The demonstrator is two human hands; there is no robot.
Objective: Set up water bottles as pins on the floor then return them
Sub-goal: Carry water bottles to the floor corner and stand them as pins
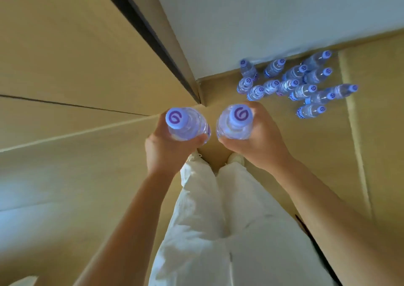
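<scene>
Both hands hold bottles upright (caps up, seemingly).

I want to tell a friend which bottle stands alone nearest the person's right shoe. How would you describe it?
Start at the white wall and find the cluster of water bottles on the floor below it. At the cluster's near edge, toward the standing person, one bottle stands slightly apart. Its neighbours crowd together closer to the wall; this one is the frontmost, with bare floor on its near side.

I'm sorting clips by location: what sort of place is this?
Probably an indoor room or hallway corner: a smooth tan floor, a pale wall meeting it, and a cluster of water bottles standing by that wall.
</scene>
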